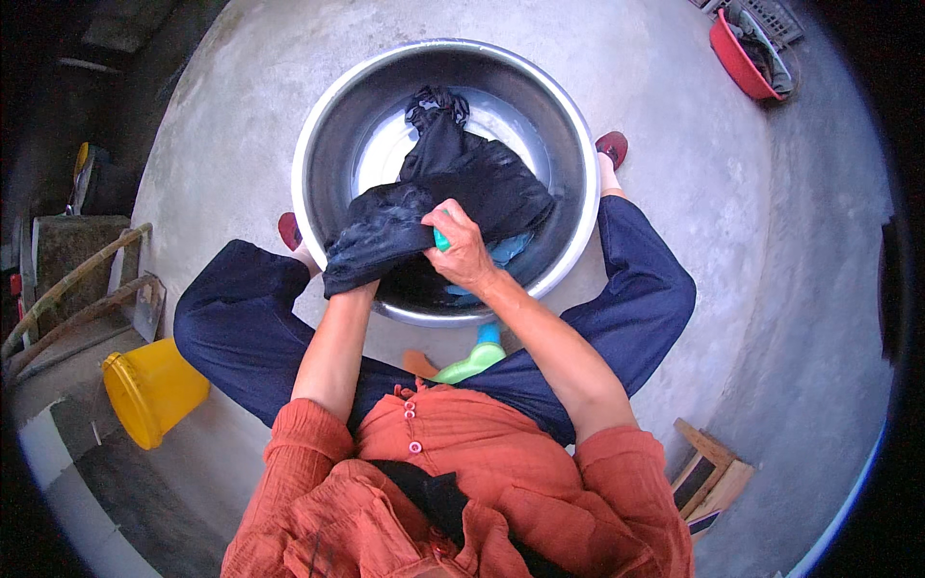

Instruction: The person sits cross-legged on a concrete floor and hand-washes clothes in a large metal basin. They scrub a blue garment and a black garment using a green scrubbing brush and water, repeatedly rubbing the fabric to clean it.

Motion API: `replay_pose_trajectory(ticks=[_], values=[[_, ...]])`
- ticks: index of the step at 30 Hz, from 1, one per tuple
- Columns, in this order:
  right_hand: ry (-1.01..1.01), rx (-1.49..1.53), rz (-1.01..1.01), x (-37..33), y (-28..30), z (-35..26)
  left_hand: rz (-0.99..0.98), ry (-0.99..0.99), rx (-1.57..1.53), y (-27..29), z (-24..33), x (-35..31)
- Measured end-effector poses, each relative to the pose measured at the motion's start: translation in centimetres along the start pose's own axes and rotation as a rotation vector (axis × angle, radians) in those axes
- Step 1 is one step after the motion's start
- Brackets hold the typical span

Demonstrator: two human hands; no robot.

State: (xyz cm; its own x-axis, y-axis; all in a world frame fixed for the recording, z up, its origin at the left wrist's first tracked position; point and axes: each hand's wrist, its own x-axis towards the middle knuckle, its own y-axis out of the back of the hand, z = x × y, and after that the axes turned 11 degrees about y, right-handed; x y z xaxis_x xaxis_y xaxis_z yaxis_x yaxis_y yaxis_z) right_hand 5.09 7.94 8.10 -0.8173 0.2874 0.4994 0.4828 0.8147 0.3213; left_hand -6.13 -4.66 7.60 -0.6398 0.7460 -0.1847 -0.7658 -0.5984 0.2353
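A wide metal basin [332, 144] stands on the floor in front of me, between my spread legs. Wet black cloth [491, 183], apparently a garment, is bunched in it, with whitish suds on the part near its left side. My left hand [356, 293] reaches under that sudsy part; its fingers are hidden by the fabric. Closed around a small green object [441, 240], my right hand [467, 258] rests against the cloth. The palm covers most of this object, so its kind is unclear. Light-blue cloth [509, 249] shows beneath the black fabric.
A yellow bucket [154, 390] lies tilted at the left, near wooden poles [82, 279] and a concrete block [72, 255]. At the far right stands a red tub [740, 58] with dark cloth. A small wooden stool [713, 472] is at the lower right. Something light green [472, 364] lies below the basin.
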Motion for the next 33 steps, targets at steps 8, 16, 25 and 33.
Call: replay_pose_trajectory(ticks=[8, 16, 25, 33], values=[[0.002, 0.266, 0.016, 1.4, -2.6, -8.8, 0.239, -0.231, 0.662, -2.2, 2.5, -3.5], [0.262, 0.309, -0.061, 3.9, -1.3, -8.7, 0.174, -0.136, 0.472, -2.7, 2.6, -2.3], [0.083, -0.265, 0.153, 2.1, 2.9, 2.4, 0.203, -0.132, 0.463, -3.9, 2.4, -1.0], [0.386, -0.161, 0.018, 1.3, -1.4, -1.7, 0.172, -0.119, 0.448, -3.3, 3.1, -1.1]])
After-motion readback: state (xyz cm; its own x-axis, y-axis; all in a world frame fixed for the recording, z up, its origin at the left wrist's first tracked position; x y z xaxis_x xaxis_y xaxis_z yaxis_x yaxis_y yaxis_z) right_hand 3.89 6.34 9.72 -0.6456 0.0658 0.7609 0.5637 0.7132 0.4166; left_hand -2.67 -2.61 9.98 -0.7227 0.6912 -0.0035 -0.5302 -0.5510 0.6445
